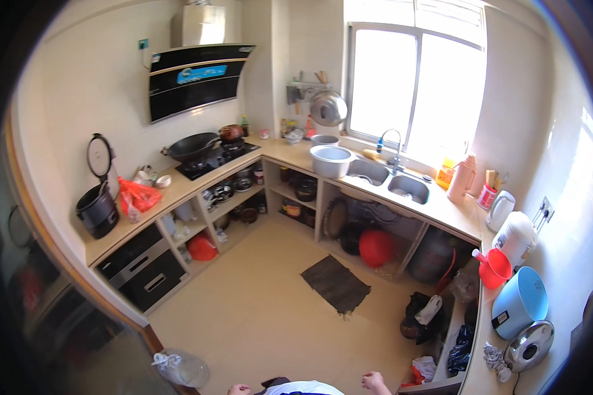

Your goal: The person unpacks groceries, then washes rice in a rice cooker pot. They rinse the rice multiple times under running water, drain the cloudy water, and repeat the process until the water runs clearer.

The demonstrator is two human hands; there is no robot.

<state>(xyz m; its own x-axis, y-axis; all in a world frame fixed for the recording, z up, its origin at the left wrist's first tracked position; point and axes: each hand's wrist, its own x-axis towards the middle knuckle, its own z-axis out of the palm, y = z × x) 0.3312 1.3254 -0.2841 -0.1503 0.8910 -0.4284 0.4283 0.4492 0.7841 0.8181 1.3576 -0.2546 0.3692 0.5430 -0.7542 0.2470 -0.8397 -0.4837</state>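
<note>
My left hand (238,389) shows only in part at the bottom edge, beside my white top (304,388) and a dark brown fold of cloth. To the right, my right hand (372,380) hangs over the tan floor (257,316), its fingers loosely curled. I see nothing held in either hand, but the fingers are too small to make out well. A dark mat (336,285) lies on the floor ahead. Closest to my left hand is a clear plastic container (183,368); a red and white plastic bag (423,370) lies right of my right hand.
A counter runs around three sides, with open shelves beneath. On it are a rice cooker (97,212), a wok (193,146), a grey basin (332,163), a double sink (407,190), a pink thermos (462,180) and a blue bucket (520,302). Black bags (420,316) stand on the floor at right.
</note>
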